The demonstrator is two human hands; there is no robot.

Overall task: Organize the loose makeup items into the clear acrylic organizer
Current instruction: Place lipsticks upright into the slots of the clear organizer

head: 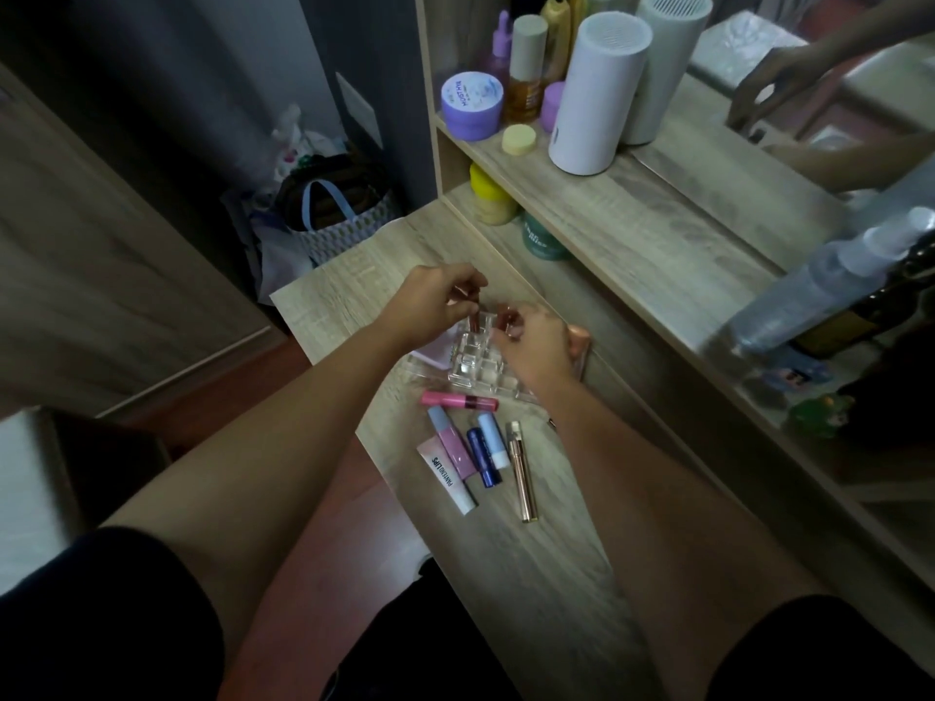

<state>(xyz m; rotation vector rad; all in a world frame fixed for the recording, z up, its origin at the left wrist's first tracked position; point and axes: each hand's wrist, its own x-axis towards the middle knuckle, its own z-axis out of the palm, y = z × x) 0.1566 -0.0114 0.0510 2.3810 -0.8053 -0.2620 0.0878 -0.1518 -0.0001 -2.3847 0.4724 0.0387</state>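
The clear acrylic organizer (pixel 478 369) stands on the wooden desk (pixel 531 574), its grid of slots facing up. My left hand (pixel 435 301) pinches a reddish lip tube (pixel 120 321) over a far slot. My right hand (pixel 536 346) pinches another reddish tube (pixel 507 316) over the slot beside it. Loose items lie nearer me: a pink lip tube (pixel 458 400), a white Panteno Lips tube (pixel 446 477), a pink and blue tube (pixel 453 445), a dark blue stick (pixel 483 457), a pale blue stick (pixel 494 441) and a rose-gold pen-shaped tube (pixel 522 473).
A raised shelf (pixel 657 230) runs along the right with a white cylinder (pixel 597 93), purple jar (pixel 472 104) and bottles. A mirror (pixel 835 118) stands behind it. A spray bottle (pixel 819 290) leans at right. Bags (pixel 329 215) sit on the floor past the desk's far end.
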